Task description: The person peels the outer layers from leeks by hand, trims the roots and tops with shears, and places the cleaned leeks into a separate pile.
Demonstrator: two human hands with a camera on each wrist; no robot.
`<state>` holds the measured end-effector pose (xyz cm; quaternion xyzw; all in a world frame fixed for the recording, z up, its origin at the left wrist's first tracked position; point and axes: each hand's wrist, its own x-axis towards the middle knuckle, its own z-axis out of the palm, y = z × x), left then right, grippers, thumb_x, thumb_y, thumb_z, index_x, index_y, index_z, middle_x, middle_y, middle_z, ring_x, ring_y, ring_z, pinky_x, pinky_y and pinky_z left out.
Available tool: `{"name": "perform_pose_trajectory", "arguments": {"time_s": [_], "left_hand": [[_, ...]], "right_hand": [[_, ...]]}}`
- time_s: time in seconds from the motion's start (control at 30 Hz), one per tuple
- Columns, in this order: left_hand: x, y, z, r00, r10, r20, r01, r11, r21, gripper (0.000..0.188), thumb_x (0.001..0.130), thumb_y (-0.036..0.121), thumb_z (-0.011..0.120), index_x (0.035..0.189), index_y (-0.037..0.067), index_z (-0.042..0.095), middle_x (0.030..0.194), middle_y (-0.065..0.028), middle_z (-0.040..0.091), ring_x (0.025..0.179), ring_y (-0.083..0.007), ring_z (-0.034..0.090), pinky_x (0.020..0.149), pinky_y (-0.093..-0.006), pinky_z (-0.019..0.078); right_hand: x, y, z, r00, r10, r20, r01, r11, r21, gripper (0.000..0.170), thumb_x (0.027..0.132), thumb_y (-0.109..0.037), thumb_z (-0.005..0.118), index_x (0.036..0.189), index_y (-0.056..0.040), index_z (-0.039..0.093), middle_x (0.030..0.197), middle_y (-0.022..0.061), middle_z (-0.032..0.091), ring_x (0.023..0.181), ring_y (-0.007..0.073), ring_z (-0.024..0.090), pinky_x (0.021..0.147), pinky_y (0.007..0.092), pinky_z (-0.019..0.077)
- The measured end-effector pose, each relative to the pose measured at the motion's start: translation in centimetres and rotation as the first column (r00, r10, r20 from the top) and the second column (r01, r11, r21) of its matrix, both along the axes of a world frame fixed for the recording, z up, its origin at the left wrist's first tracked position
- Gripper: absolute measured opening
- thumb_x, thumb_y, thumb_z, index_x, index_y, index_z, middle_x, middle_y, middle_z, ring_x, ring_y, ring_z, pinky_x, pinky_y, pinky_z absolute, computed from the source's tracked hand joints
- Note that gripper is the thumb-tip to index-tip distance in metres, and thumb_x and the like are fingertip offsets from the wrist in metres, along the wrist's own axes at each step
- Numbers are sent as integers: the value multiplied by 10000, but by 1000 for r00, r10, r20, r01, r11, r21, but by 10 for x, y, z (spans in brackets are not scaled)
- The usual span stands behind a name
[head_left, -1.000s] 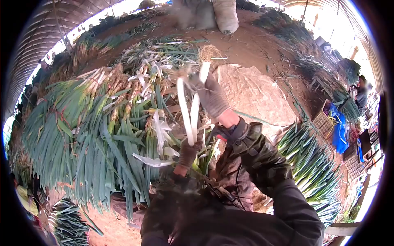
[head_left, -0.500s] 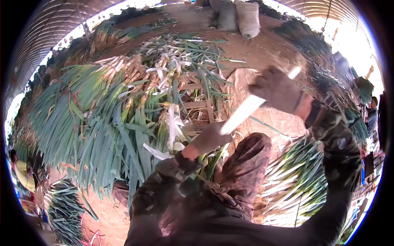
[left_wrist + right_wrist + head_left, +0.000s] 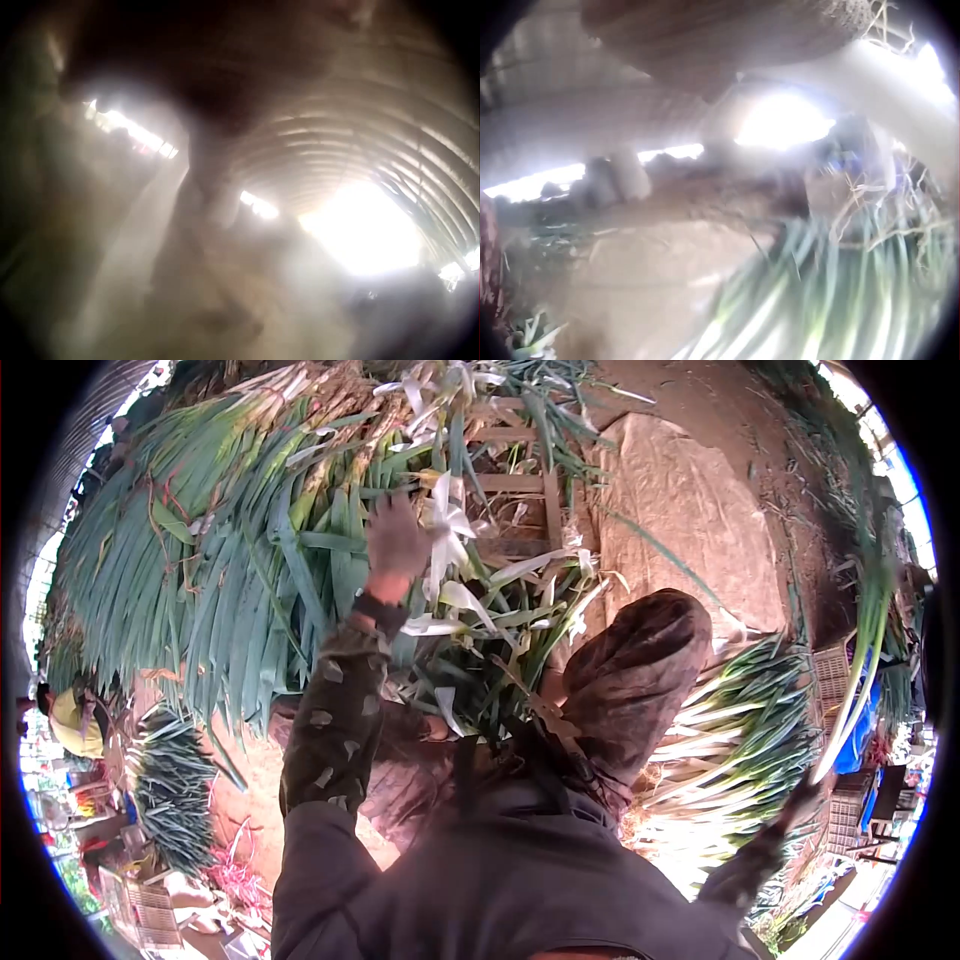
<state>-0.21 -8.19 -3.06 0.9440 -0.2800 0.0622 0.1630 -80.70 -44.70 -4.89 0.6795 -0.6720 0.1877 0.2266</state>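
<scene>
In the head view my gloved left hand [image 3: 397, 538] reaches out over unpeeled green onions [image 3: 200, 560] with long leaves, beside pale peeled-off skins [image 3: 448, 530]. Its fingers point away from me with nothing gripped between them. My right hand [image 3: 797, 805] is far out to the right, blurred, gripping a single green onion [image 3: 832, 752] by its white stalk, the leaves rising up. The right wrist view shows the gloved right hand [image 3: 727, 41] at the top, near the white stalk [image 3: 892, 90] and its roots. The left wrist view is heavily blurred.
Peeled green onions [image 3: 700, 780] lie in a heap by my right knee [image 3: 650, 660]. A tan sheet [image 3: 690, 510] covers ground ahead right. A wooden slatted frame [image 3: 515, 485] sits among scraps. Baskets [image 3: 835, 675] stand far right. Another person [image 3: 78, 725] is at far left.
My hands have moved apart: the left went forward to the unpeeled pile, letting go of the stalk, while the right swung far right with the green onion. The head view has tilted downward.
</scene>
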Motion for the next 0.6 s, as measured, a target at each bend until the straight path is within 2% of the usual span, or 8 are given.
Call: {"name": "perform_pose_trajectory", "arguments": {"time_s": [0.07,0.1,0.17,0.2,0.43,0.5,0.53,0.6], "left_hand": [[-12,17,-48,983,80,-163,-65,994,91,1032,680,546,811,1401,-13,329,1316,-251,463,1198,-406,496,963,-485,460],[-17,23,-78,988,42,-149,-34,998,61,1092,646,560,824,1415,-10,299,1313,-247,466,1188,-406,502,952,-489,466],[-31,22,-114,987,-29,-157,30,1000,6,1259,577,592,847,1459,-26,194,1368,-277,417,1240,-428,457,1016,-490,419],[-34,15,-118,995,-23,-96,21,1000,-21,1271,573,600,843,1457,-44,195,1395,-304,380,1274,-446,420,1047,-479,393],[17,-53,-159,986,123,113,-129,990,49,1341,571,652,808,1454,-108,144,1503,-318,229,1413,-472,215,1163,-532,197],[17,-78,-161,977,115,181,-130,989,71,1206,608,611,800,1440,-63,244,1444,-276,342,1361,-454,307,1118,-541,266],[17,-84,-175,953,46,298,-45,999,-13,1112,644,567,799,1426,-44,294,1369,-270,452,1302,-435,423,1081,-527,337],[9,-101,-171,997,71,35,-71,997,-17,951,694,466,784,1392,-19,358,1190,-229,564,1112,-406,555,979,-504,420]], "right_hand": [[-64,72,-138,905,-231,358,148,958,244,535,942,-483,581,1224,-31,620,827,213,688,697,342,654,617,476,499],[-70,92,-186,677,-731,86,530,565,633,496,953,-458,574,1206,-34,623,732,143,669,619,257,613,552,394,482],[-108,197,-282,467,-630,621,-120,651,750,450,948,-436,598,1081,-8,643,662,-5,545,584,176,517,541,325,438],[-110,223,-302,50,-712,700,-367,639,676,446,930,-427,630,1073,-5,643,680,-30,500,598,168,496,560,345,434],[49,183,-206,635,-766,100,440,465,768,803,793,-678,651,1034,87,682,946,234,704,854,367,666,777,461,523],[53,143,-238,668,-673,317,408,688,601,1025,797,-675,649,1459,44,340,1374,269,505,1210,402,538,1045,440,429],[51,119,-253,881,-337,333,171,882,440,896,855,-591,646,1428,50,396,1360,255,522,1215,398,532,1075,443,389],[132,84,-218,728,-135,672,-224,879,420,528,917,-269,664,1307,58,523,1185,144,604,1036,237,585,903,345,476]]}}
